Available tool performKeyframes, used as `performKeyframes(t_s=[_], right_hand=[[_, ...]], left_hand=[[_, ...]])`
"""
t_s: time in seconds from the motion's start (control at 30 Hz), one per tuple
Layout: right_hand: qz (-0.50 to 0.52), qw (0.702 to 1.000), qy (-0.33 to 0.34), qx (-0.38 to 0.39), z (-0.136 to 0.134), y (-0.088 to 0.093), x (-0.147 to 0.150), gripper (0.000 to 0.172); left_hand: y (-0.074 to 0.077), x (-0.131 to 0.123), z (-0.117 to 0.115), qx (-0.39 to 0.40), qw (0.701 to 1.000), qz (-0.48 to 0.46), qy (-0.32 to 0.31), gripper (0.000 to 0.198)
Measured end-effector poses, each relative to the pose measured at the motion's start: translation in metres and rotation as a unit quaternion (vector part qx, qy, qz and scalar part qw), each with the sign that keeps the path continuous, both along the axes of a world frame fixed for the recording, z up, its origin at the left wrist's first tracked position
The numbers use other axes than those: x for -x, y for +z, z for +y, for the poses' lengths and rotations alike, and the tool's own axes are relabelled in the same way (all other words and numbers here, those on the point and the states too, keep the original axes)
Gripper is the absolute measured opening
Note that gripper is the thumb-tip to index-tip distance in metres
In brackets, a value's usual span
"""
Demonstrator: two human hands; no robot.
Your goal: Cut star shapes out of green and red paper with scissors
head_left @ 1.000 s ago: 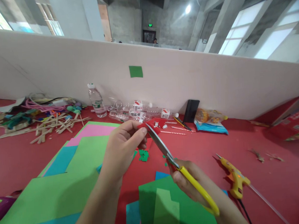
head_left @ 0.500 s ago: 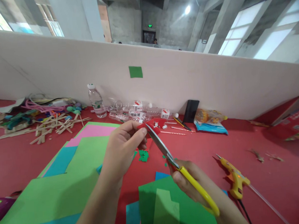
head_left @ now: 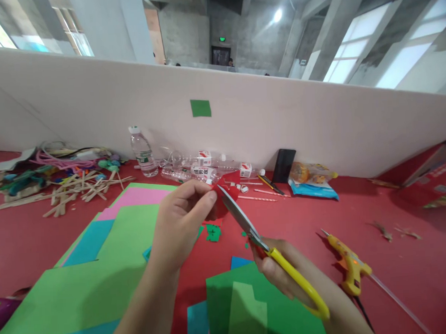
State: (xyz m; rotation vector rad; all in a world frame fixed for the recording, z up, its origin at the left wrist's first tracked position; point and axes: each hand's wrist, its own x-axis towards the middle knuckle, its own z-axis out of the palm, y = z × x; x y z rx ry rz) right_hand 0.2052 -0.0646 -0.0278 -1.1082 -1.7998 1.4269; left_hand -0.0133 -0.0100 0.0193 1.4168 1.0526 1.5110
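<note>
Between the thumb and fingers of my left hand (head_left: 184, 216) is a small piece of red paper (head_left: 225, 207), held up over the table. My right hand (head_left: 278, 264) is closed around the yellow handles of a pair of scissors (head_left: 242, 220). The blades point up and left, with their tips against the red paper beside my left thumb. They look nearly closed. Below the paper, small green cut-out pieces (head_left: 213, 233) lie on the red table (head_left: 289, 223).
Colored paper sheets (head_left: 76, 289) cover the left side, with dark green paper (head_left: 282, 303) in front. A yellow hot glue gun (head_left: 349, 262) lies at the right. Plastic bottles (head_left: 143, 153), a black phone (head_left: 283, 165) and a snack packet (head_left: 314, 189) line the white partition (head_left: 103, 103). Wooden sticks (head_left: 89, 189) are piled left.
The red paper has turned in my left hand, and more of it shows on both sides of the blades. My hands and the scissors stay nearly in place.
</note>
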Motion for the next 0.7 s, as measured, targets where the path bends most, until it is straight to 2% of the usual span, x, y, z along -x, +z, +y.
performKeyframes(t_s=[0.1, 0.3, 0.57, 0.7], right_hand=[[0.029, 1.000, 0.008, 0.000, 0.0013, -0.0019, -0.0008, 0.066], [0.023, 1.000, 0.005, 0.000, -0.0005, 0.0015, 0.0000, 0.067], [0.040, 0.999, 0.015, 0.013, -0.0016, 0.0036, -0.0007, 0.068], [0.055, 0.998, -0.011, 0.006, -0.0031, 0.0027, 0.0068, 0.068]], left_hand=[[-0.0016, -0.0033, 0.0000, -0.004, 1.000, -0.014, -0.007, 0.011], [-0.0023, -0.0035, 0.0003, -0.082, 0.996, 0.011, 0.016, 0.016], [-0.0027, -0.0010, 0.0014, -0.056, 0.997, -0.029, -0.050, 0.017], [-0.0041, -0.0036, 0.0014, -0.060, 0.996, -0.036, -0.056, 0.017]])
